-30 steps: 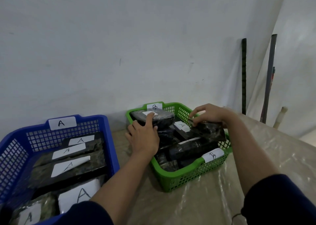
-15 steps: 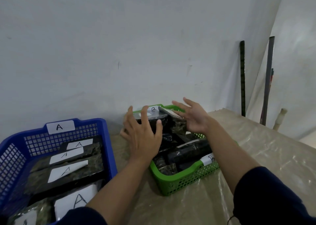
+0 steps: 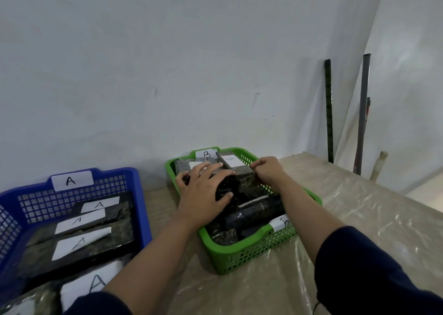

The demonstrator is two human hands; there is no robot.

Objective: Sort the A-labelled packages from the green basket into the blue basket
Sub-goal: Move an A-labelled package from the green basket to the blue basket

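A plastic-covered table [image 3: 335,218] stands against a pale wall, with the blue basket [image 3: 134,194] at the left holding A-labelled packages [image 3: 81,245] and the green basket [image 3: 239,254] just to its right. The left hand [image 3: 203,194] lies spread, fingers fairly straight, on the dark packages there. The right hand [image 3: 268,170], fingers curled, pinches the near end of a labelled package [image 3: 236,167] at the back, whose long axis runs away from the person. Its letter is unreadable. The left hand is nearer the blue basket.
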